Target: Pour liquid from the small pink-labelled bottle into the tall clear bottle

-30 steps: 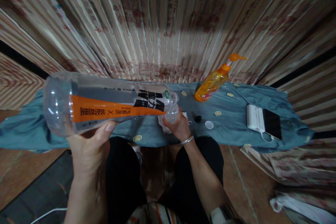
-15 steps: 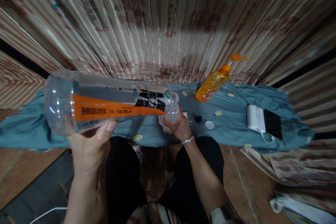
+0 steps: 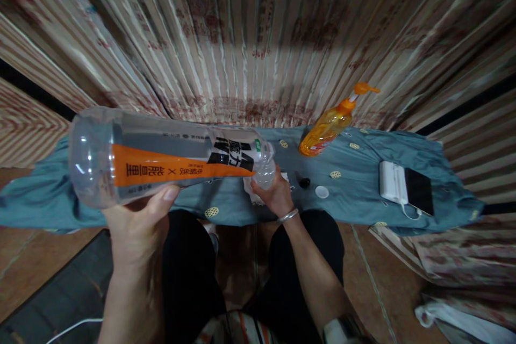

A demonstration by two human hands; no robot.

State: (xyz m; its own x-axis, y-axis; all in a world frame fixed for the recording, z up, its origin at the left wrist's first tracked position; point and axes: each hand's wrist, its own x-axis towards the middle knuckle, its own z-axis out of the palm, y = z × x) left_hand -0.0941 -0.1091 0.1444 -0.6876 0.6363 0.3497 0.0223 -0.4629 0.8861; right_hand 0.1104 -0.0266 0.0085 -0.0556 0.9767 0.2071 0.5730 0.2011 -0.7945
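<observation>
A large clear drink bottle [image 3: 169, 137] with an orange and black label lies nearly level in the air, its base at the left and its mouth to the right. My left hand [image 3: 139, 217] is closed around its underside near the base, thumb on the label. My right hand [image 3: 278, 194] grips a small clear plastic bottle [image 3: 265, 173] just under the large bottle's mouth. The two mouths meet or nearly meet; I cannot tell whether they touch. Beneath the right hand is a white tissue [image 3: 255, 197], partly hidden.
On the blue-green cloth [image 3: 234, 215] are an orange pump bottle [image 3: 324, 131], a small black object [image 3: 305, 183], a white round disc [image 3: 322, 192], and a white device [image 3: 392, 181] with a cable beside a dark phone-like slab [image 3: 419, 192]. A striped curtain [image 3: 242, 37] hangs behind.
</observation>
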